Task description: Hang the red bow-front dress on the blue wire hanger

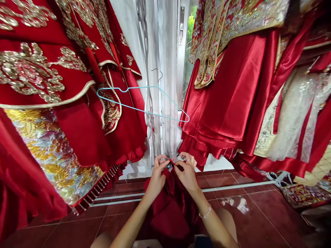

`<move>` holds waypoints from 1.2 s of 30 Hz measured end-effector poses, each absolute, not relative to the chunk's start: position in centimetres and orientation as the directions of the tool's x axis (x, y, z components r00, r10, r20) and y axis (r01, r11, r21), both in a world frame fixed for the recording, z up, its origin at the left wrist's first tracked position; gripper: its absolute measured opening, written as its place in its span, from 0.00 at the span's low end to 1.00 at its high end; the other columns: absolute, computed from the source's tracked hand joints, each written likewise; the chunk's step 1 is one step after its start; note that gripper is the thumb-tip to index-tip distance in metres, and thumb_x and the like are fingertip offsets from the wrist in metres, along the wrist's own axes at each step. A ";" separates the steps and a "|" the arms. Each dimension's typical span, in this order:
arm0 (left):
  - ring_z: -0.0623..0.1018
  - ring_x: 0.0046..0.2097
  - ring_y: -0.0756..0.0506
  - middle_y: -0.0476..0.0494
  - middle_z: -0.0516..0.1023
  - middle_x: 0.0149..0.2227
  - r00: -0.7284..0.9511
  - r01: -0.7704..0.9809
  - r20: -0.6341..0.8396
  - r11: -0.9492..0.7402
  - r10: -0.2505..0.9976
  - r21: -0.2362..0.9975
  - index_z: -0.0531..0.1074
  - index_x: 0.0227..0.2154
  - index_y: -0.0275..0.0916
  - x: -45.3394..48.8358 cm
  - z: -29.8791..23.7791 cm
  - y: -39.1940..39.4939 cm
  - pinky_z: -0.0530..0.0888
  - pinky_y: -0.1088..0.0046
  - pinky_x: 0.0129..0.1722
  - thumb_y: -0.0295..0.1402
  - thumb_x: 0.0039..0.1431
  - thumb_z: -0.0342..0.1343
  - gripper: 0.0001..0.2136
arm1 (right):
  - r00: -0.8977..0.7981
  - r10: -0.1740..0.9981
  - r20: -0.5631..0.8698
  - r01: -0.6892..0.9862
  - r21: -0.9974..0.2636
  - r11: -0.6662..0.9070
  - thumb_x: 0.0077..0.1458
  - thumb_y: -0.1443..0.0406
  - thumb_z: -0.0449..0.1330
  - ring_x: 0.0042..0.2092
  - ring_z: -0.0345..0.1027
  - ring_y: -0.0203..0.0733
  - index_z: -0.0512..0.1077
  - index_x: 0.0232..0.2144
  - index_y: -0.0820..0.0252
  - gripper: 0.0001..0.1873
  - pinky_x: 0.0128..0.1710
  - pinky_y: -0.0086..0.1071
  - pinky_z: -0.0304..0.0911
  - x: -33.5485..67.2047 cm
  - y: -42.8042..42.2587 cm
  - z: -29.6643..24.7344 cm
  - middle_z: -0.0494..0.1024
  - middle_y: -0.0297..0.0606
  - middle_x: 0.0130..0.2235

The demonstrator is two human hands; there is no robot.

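Observation:
A dark red garment (pixel 169 217) hangs in folds over my lap, with satin showing on its right side. My left hand (pixel 158 175) pinches its gathered upper edge between thumb and index finger. My right hand (pixel 186 174) pinches the same edge close by, the fingertips of both hands almost touching. Between them shows a small black piece (pixel 169 165), too small to make out. A thin dark tip also sticks out by my right fingers; its kind is unclear. My right wrist wears a bracelet (pixel 205 212).
A light blue wire hanger (pixel 144 111) hangs in front of pale curtains (pixel 169 96). Red embroidered costumes (pixel 33 75) hang at left, and red satin skirts (pixel 227 103) at right. White rack bars (pixel 240 186) run low above the red tile floor (pixel 271 210).

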State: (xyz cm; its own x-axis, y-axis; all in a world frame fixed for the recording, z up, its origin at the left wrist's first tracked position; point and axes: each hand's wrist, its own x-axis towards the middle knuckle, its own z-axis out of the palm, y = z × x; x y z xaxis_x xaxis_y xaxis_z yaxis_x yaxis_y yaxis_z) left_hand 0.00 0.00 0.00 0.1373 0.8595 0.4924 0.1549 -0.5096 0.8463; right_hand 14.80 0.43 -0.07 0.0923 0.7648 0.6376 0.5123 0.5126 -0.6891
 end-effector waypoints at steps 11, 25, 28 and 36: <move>0.69 0.26 0.49 0.51 0.70 0.21 0.218 0.534 0.348 -0.410 0.912 0.739 0.66 0.20 0.39 -9.4 7.6 3.1 0.66 0.75 0.28 0.29 0.44 0.50 0.02 | 0.102 0.962 0.254 -0.192 -0.944 0.270 0.43 0.47 0.66 0.22 0.57 0.35 0.63 0.16 0.55 0.23 0.24 0.34 0.58 22.1 4.3 2.9 0.65 0.32 0.18; 0.70 0.26 0.49 0.52 0.71 0.21 0.073 0.622 0.416 -0.368 0.906 0.691 0.67 0.23 0.40 -12.6 8.2 5.7 0.65 0.74 0.30 0.31 0.44 0.49 0.03 | 0.225 0.636 0.738 0.442 -0.659 0.609 0.62 0.52 0.55 0.24 0.53 0.35 0.61 0.21 0.56 0.21 0.26 0.30 0.51 23.1 3.8 6.0 0.61 0.29 0.21; 0.76 0.29 0.46 0.48 0.78 0.25 0.113 0.569 0.328 -0.331 0.938 0.753 0.73 0.25 0.39 -12.8 8.0 5.9 0.69 0.73 0.34 0.31 0.43 0.49 0.08 | 0.301 0.677 0.672 0.263 -0.741 0.618 0.59 0.48 0.58 0.26 0.54 0.35 0.63 0.21 0.57 0.23 0.26 0.29 0.53 22.7 3.7 5.6 0.62 0.29 0.22; 0.79 0.32 0.42 0.44 0.79 0.24 0.063 0.662 0.083 -0.104 0.995 0.742 0.71 0.18 0.40 -15.0 7.3 6.6 0.74 0.70 0.35 0.28 0.38 0.53 0.04 | 0.315 0.692 0.649 0.134 -0.753 0.645 0.55 0.46 0.63 0.24 0.57 0.34 0.66 0.18 0.58 0.26 0.26 0.29 0.55 22.5 3.7 6.8 0.66 0.30 0.20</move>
